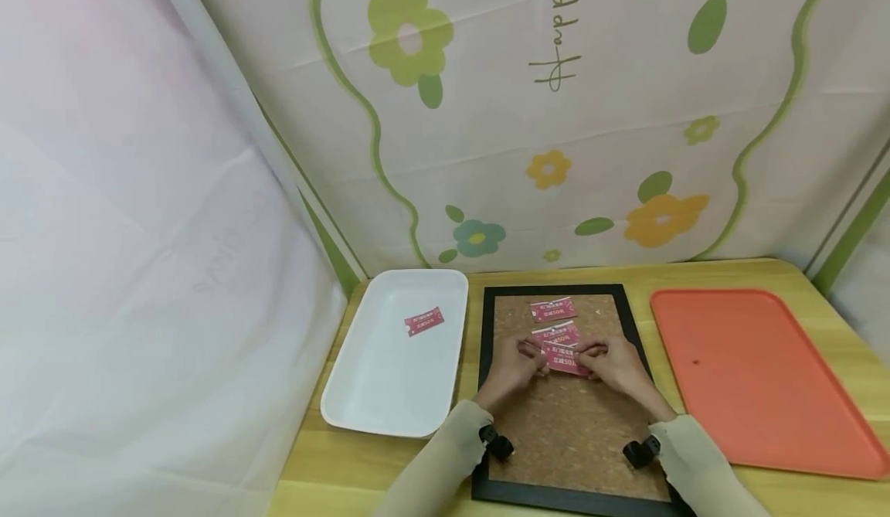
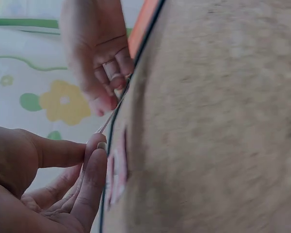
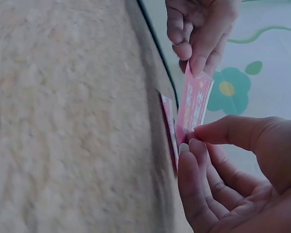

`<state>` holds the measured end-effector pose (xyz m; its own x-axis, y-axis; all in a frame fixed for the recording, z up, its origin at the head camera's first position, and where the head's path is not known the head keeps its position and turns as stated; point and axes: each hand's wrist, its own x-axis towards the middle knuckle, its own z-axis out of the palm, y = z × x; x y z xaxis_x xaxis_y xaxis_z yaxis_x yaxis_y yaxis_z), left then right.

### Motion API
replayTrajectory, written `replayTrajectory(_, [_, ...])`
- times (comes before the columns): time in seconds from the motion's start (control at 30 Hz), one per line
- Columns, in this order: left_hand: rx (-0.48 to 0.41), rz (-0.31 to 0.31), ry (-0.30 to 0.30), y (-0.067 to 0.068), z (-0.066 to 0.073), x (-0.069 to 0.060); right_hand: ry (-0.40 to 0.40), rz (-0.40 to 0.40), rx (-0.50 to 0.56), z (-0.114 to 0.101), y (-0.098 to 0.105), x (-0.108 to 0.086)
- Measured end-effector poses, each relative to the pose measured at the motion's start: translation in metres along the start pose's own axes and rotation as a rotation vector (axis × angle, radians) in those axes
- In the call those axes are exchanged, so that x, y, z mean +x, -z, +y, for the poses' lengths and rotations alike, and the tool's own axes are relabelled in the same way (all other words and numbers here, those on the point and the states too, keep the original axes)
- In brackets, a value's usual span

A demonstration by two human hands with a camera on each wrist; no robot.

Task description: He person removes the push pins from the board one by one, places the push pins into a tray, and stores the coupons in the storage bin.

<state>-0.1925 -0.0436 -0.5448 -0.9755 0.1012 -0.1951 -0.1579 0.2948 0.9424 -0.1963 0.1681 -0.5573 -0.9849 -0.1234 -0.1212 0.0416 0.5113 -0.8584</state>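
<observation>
A pink coupon card (image 1: 563,358) is held at both ends above a cork board (image 1: 570,440) with a black frame. The left hand (image 1: 513,366) pinches its left end, the right hand (image 1: 615,364) its right end. In the right wrist view the held card (image 3: 196,99) is tilted off the cork, between the left hand (image 3: 199,34) and the right hand (image 3: 233,174). Just beyond the held card lies a second pink card (image 1: 556,333), partly covered in the head view, and a third (image 1: 553,309) is near the board's far edge.
On the left stands a white tray (image 1: 389,378) with one pink card (image 1: 424,321) in it. An orange-red tray (image 1: 772,386) lies to the right of the board. Behind the wooden table (image 1: 327,455) hangs a flowered curtain (image 1: 487,115).
</observation>
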Motion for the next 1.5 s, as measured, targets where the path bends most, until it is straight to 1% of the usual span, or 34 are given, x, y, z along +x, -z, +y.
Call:
replayTrajectory(0.1, [0.032, 0.001, -0.032, 0.007, 0.008, 0.001, 0.026, 0.029, 0.003, -0.001, 0.007, -0.002])
replayTrajectory(0.17, [0.045, 0.004, -0.066, 0.013, 0.014, 0.002, 0.04, 0.054, -0.008, -0.001, 0.013, -0.002])
replayTrajectory(0.23, [0.021, 0.013, -0.076, 0.02, 0.02, 0.002, 0.045, 0.066, -0.016, -0.002, 0.019, -0.003])
replayTrajectory(0.33, [-0.015, 0.007, -0.116, 0.032, 0.03, 0.0, 0.056, 0.078, -0.004, 0.0, 0.029, -0.005])
replayTrajectory(0.47, [-0.03, 0.009, -0.122, 0.05, 0.04, -0.001, 0.076, 0.087, -0.004, 0.006, 0.04, -0.007])
replayTrajectory(0.53, [-0.038, 0.018, -0.112, 0.059, 0.042, 0.001, 0.077, 0.093, -0.017, 0.008, 0.044, -0.009])
replayTrajectory(0.63, [-0.063, 0.026, -0.107, 0.073, 0.042, 0.003, 0.067, 0.092, -0.028, 0.01, 0.05, -0.011])
replayTrajectory(0.8, [-0.097, 0.044, -0.09, 0.095, 0.044, 0.004, 0.06, 0.089, -0.006, 0.014, 0.059, -0.014])
replayTrajectory(0.93, [-0.114, 0.054, -0.091, 0.11, 0.047, 0.006, 0.052, 0.101, -0.009, 0.02, 0.066, -0.016])
replayTrajectory(1.07, [-0.114, 0.073, -0.099, 0.124, 0.048, 0.009, 0.041, 0.111, -0.013, 0.026, 0.073, -0.019])
replayTrajectory(1.13, [-0.12, 0.087, -0.092, 0.131, 0.047, 0.01, 0.037, 0.11, -0.016, 0.029, 0.077, -0.02])
replayTrajectory(1.23, [-0.123, 0.126, -0.08, 0.142, 0.045, 0.013, 0.032, 0.117, -0.036, 0.034, 0.082, -0.023])
replayTrajectory(1.33, [-0.12, 0.183, -0.066, 0.152, 0.04, 0.016, 0.034, 0.126, -0.045, 0.04, 0.086, -0.025])
replayTrajectory(1.43, [-0.115, 0.243, -0.037, 0.163, 0.034, 0.018, 0.022, 0.129, -0.038, 0.045, 0.09, -0.028])
replayTrajectory(1.5, [-0.122, 0.27, -0.014, 0.169, 0.03, 0.018, 0.007, 0.125, -0.038, 0.049, 0.093, -0.029])
